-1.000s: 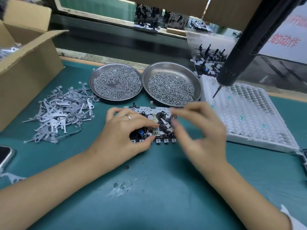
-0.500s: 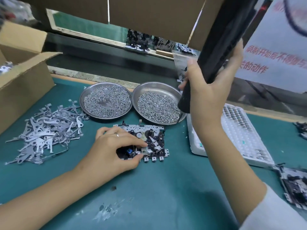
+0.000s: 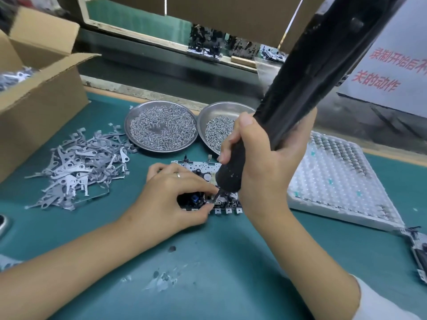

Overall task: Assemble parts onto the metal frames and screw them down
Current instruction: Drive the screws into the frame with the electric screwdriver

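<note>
A metal frame (image 3: 200,166) with small black and blue parts lies on the green mat at the centre. My left hand (image 3: 171,199) lies over its left half, thumb and forefinger pinching a small part at the frame's front edge. My right hand (image 3: 265,162) grips a long black electric screwdriver (image 3: 307,79) that hangs from above. Its bit comes down on the frame right beside my left fingertips. My hands hide much of the frame.
Two steel dishes of screws (image 3: 161,128) (image 3: 217,128) stand behind the frame. A heap of grey stamped metal levers (image 3: 76,165) lies left, beside an open cardboard box (image 3: 39,98). A white dimpled tray (image 3: 335,181) sits right; another frame (image 3: 418,252) shows at the right edge.
My right hand left the frame, took hold of the hanging screwdriver and brought it down onto the frame. My left hand has stayed on the frame.
</note>
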Tool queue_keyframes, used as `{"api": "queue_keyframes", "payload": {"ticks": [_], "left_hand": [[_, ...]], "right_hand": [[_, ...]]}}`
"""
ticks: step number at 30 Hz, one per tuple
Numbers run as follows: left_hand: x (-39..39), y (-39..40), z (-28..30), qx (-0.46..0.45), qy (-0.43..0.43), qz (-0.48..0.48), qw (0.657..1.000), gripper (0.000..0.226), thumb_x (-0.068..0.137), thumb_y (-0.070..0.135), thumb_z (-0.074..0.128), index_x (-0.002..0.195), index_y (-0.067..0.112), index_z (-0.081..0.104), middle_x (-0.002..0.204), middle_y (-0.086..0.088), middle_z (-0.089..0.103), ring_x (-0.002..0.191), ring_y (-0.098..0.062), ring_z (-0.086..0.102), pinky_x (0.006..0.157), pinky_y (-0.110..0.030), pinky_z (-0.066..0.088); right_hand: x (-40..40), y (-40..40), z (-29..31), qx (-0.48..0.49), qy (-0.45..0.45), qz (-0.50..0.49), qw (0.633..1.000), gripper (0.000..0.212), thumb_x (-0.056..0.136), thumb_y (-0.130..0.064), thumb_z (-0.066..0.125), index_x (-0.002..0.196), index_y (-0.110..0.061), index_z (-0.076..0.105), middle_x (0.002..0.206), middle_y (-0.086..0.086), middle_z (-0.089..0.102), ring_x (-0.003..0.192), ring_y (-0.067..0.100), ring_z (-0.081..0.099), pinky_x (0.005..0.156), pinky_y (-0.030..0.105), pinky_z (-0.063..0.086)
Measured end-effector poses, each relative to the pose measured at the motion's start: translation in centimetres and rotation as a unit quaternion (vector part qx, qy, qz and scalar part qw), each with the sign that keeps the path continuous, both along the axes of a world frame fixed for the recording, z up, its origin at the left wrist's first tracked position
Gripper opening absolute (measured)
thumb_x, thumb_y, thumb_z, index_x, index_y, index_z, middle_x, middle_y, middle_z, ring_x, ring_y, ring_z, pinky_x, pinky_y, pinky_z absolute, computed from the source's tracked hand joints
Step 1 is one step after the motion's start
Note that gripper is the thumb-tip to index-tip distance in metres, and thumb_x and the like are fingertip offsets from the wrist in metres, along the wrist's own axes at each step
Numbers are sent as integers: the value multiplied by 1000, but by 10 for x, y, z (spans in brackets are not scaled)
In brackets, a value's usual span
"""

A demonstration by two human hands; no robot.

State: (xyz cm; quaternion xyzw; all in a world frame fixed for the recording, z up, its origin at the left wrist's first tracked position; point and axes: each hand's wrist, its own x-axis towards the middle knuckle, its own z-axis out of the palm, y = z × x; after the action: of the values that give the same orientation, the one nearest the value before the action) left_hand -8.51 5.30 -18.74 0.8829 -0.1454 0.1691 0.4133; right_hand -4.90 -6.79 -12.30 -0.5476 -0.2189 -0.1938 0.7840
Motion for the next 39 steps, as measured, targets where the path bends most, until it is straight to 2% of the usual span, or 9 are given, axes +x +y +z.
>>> {"api": "queue_keyframes", "payload": {"ticks": [5, 9, 12, 26, 39], "left_hand": [[1, 0, -1, -2, -1, -6, 1000, 29, 62, 34, 73, 81, 48, 56, 84, 33, 59, 89, 0, 51, 93, -28, 24], [1, 2, -4, 4, -1, -7, 1000, 19, 64, 37, 71, 83, 36, 71, 86, 28, 64, 90, 3, 49, 93, -29, 24], [2, 2, -5, 10, -4, -5, 1000, 24, 65, 40, 69, 85, 29, 75, 87, 26, 66, 90, 3, 49, 92, -30, 24], [2, 1, -6, 13, -6, 3, 1000, 22, 63, 35, 71, 83, 27, 76, 85, 24, 67, 89, 4, 49, 91, -31, 24], [2, 1, -4, 14, 3, 1, 1000, 21, 64, 34, 71, 82, 25, 76, 85, 24, 67, 89, 3, 49, 91, -31, 25]], "right_hand": [[-1, 4, -6, 8, -4, -13, 1000, 31, 82, 2, 53, 100, -17, 36, 59, 4, 49, 36, 22, 41, 42, 23, 38], [-1, 7, -7, 8, -16, -9, 1000, 31, 83, 0, 53, 100, -19, 36, 61, 3, 50, 36, 21, 42, 43, 22, 38], [-1, 7, -8, 3, -20, 1, 1000, 32, 83, 2, 52, 100, -20, 36, 64, 7, 50, 36, 23, 41, 42, 22, 38], [-1, 9, -11, 16, -4, 7, 1000, 30, 80, -12, 56, 100, -21, 35, 64, 3, 49, 36, 18, 44, 42, 21, 38], [0, 9, -13, 14, -6, 8, 1000, 31, 79, -11, 55, 101, -17, 34, 64, 6, 48, 36, 19, 44, 42, 21, 37]]}}
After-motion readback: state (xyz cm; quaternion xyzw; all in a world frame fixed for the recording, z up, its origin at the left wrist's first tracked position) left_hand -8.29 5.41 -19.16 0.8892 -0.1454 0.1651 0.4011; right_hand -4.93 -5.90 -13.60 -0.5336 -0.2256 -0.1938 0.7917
